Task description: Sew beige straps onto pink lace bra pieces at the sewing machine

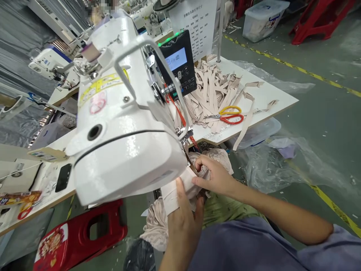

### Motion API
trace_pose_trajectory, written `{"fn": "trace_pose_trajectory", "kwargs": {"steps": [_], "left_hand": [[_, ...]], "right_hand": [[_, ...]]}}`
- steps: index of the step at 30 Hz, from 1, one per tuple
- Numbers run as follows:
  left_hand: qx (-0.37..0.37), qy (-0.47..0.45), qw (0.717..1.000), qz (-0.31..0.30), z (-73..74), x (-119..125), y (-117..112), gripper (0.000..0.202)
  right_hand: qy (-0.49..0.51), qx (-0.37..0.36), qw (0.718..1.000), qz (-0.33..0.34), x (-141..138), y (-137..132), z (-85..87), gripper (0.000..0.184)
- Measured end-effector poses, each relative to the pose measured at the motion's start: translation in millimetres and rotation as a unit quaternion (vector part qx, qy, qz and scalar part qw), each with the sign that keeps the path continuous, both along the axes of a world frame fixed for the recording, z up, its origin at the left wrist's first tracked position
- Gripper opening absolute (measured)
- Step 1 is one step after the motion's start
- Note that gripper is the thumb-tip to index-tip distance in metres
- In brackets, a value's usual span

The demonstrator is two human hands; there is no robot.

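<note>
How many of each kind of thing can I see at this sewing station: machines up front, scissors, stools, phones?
White sewing machine in front: 1
Scissors on the table: 1
Red stools near the person: 1
Black phone: 1
Hands at the pale fabric: 2, left, right
Total: 6

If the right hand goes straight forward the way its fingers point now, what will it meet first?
The right hand points left toward the needle area. It would probably first meet the head of the white sewing machine, just past the pale fabric it already pinches; depth is unclear.
</note>
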State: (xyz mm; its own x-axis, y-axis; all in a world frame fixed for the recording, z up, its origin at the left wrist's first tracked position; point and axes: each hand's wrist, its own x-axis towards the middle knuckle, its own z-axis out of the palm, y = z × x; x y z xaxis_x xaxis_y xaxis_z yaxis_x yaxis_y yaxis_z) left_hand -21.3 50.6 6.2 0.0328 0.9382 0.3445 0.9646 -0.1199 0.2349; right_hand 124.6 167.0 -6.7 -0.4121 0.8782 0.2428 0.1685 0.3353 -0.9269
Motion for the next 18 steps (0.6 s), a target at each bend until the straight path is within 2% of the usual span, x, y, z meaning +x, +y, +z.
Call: {"fn": "trace_pose_trajectory", "kwargs": {"steps": [4,6,8,10,14,18], "left_hand": [[0.016,0.007,1.0,0.003,-3.5,3,0,0.076],[0.03,0.027,0.999,0.0,-4.4,11,-4,0.077],[0.032,0.047,0.998,-0.006,-6.2,23,-13,0.08],[0.031,0.065,0.997,-0.018,-9.1,37,-26,0.082],[0.013,0.038,0.998,-0.043,-15.1,56,-43,0.084],[-0.01,-0.028,0.997,-0.072,-16.7,57,-42,0.083]], "right_hand": [[-0.055,0.042,0.997,-0.035,-2,-6,5.5,0.035],[-0.056,-0.008,0.998,-0.028,1,-13,6.9,0.029],[-0.031,-0.095,0.995,-0.008,6,-22,6.0,0.021],[0.006,-0.153,0.988,0.004,13,-31,4.0,0.021],[0.044,-0.148,0.988,0.013,27,-42,4.1,0.037],[0.061,-0.148,0.987,0.023,35,-44,12.6,0.042]]}}
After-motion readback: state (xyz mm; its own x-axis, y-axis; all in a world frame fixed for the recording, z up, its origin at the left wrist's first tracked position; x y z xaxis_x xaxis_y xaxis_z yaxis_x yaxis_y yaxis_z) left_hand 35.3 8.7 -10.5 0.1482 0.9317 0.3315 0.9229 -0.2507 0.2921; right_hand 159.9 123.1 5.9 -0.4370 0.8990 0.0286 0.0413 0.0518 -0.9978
